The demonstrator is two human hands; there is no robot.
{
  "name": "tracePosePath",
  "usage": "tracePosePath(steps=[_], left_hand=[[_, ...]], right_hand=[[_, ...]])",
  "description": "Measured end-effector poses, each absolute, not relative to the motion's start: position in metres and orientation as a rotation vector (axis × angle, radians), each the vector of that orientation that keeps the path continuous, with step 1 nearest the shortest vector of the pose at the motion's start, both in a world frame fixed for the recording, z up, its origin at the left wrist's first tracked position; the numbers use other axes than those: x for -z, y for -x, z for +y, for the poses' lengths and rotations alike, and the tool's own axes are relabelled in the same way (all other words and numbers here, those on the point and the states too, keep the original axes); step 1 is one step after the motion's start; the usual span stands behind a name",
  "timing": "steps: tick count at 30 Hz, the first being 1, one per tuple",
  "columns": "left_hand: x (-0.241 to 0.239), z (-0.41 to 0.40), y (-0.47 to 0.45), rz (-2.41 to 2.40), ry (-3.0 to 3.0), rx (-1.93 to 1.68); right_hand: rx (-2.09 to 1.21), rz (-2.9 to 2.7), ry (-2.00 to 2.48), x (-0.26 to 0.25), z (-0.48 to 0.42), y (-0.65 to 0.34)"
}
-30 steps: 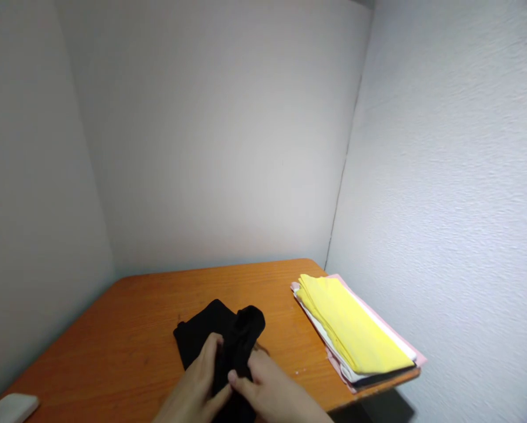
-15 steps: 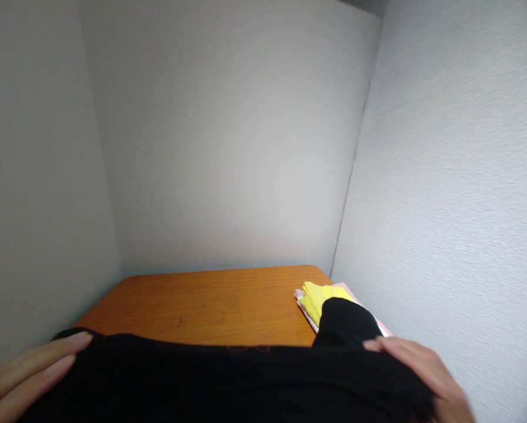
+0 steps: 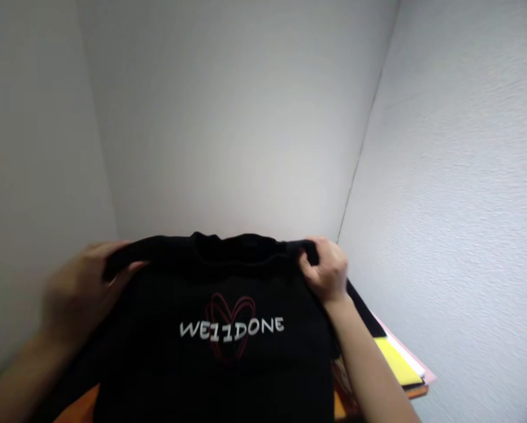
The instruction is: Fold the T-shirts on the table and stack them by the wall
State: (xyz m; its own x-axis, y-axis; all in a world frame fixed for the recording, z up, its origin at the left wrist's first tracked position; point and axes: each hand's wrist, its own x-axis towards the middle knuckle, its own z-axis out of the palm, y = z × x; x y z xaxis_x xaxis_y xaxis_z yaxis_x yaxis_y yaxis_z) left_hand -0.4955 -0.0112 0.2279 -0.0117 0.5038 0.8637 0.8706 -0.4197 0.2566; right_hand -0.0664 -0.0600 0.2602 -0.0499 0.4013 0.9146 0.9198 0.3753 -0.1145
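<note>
A black T-shirt or sweatshirt (image 3: 166, 352) hangs spread between my hands, its neckline at the top. White lettering "WE11DONE" over a red heart outline shows on its chest. My left hand (image 3: 80, 288), blurred by motion, grips the shoulder on the left, thumb in front and fingers behind. My right hand (image 3: 327, 267) is closed around the other shoulder near the collar. A black sleeve (image 3: 363, 311) trails down behind my right forearm. The garment's lower part runs out of view at the bottom.
Folded yellow cloth (image 3: 398, 361) lies with white and pink pieces on the right side of an orange-brown wooden table (image 3: 80, 405). The garment hides most of the table. Pale walls (image 3: 228, 129) stand behind and on both sides.
Both hands have lifted the black garment up and away from me, and its printed front now shows. The sleeve has shifted over the yellow cloth. The camera view has moved too.
</note>
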Motion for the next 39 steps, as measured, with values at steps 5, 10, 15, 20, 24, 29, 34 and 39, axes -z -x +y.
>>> tracePosePath(steps=[5,10,15,20,24,29,34,39], left_hand=[[-0.188,0.046,0.461,-1.497,2.062,0.695],[-0.085,0.059,0.431,-1.615,2.469,0.439],[-0.027,0.060,0.421,-1.861,2.545,0.226],[-0.013,0.059,0.423,-1.894,2.496,0.312],[-0.016,0.056,0.422,-1.912,2.494,0.314],[-0.022,0.051,0.420,-1.924,2.492,0.285],[-0.016,0.012,0.420,-1.873,2.513,0.324],[-0.013,-0.034,0.419,-1.891,2.586,0.330]], right_hand=[[0.487,-1.855,1.641,-0.202,0.022,0.112],[0.068,-2.132,1.809,-0.092,0.033,0.143],[-0.151,-2.223,1.904,-0.032,0.036,0.147],[-0.085,-2.193,1.897,-0.019,0.039,0.143],[-0.087,-2.198,1.903,-0.023,0.038,0.144],[-0.104,-2.199,1.927,-0.031,0.028,0.146],[-0.104,-2.211,1.907,-0.031,-0.013,0.138],[-0.123,-2.222,1.888,-0.032,-0.063,0.129]])
